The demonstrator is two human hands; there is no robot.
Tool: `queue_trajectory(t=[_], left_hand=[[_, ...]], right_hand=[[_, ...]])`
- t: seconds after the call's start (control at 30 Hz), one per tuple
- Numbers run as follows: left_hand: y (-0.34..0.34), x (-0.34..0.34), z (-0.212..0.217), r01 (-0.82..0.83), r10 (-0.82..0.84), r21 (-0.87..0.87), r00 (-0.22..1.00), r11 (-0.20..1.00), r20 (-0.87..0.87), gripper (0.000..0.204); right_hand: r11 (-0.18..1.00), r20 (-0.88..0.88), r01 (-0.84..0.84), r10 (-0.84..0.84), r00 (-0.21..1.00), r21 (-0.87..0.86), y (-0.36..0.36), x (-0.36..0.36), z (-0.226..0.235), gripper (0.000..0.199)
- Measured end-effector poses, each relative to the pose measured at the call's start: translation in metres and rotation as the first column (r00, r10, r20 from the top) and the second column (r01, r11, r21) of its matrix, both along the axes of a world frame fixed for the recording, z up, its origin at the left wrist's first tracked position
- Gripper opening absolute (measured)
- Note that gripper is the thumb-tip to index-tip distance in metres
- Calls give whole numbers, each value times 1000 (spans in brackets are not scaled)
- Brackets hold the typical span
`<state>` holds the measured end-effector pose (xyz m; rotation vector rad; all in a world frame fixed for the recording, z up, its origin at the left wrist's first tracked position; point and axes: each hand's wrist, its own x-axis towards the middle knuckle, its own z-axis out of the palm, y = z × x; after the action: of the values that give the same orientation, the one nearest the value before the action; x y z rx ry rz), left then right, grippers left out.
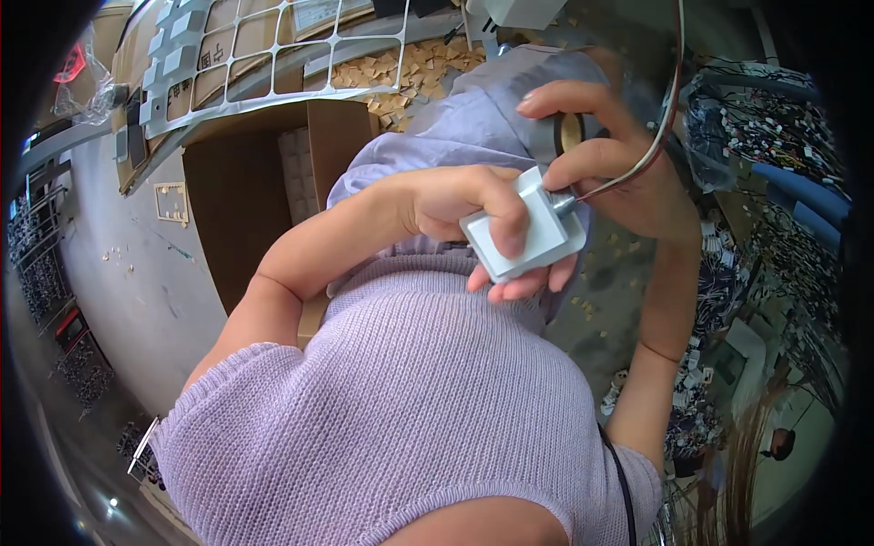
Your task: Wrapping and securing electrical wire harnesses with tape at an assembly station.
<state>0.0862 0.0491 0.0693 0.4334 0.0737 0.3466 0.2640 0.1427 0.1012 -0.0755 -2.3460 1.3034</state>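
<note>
My left hand [496, 214] holds a small white block-shaped housing [533, 227], its thumb pressed on the upper face and its fingers underneath. A silvery cylindrical fitting [564, 202] sits at the housing's right side. Red-brown and white wires [637, 171] run from there up past the top edge of the view. My right hand [605, 150] has its thumb and a finger closed at this fitting, beside the housing, with another finger raised. Between its fingers shows a round dark-rimmed piece with a yellow-brown middle [571, 134]; whether the hand holds it I cannot tell.
An open cardboard box [246, 200] stands to the left, below a white plastic grid [273, 55]. Small tan pieces [414, 77] are heaped beyond my lap. Bundles of wires with white connectors [774, 127] crowd the right side. A light purple cloth [437, 136] covers my lap.
</note>
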Motion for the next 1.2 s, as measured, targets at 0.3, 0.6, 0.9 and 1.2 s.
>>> queue_trajectory(t=[0.3,0.6,0.9,1.2], left_hand=[[0,-7,7,-167,420,413,626,896,-658,35],[-1,-3,-12,189,938,921,-11,342,-346,33],[-10,-1,-10,50,-21,-172,986,984,167,54],[-5,-19,2,-278,314,146,821,949,-477,36]], right_hand=[[949,396,272,-190,898,-162,-12,19,7,27],[6,307,310,-137,942,-951,-58,3,45,67],[716,105,155,-115,988,-681,-24,3,-5,78],[857,218,169,-69,974,-487,-13,21,-7,29]])
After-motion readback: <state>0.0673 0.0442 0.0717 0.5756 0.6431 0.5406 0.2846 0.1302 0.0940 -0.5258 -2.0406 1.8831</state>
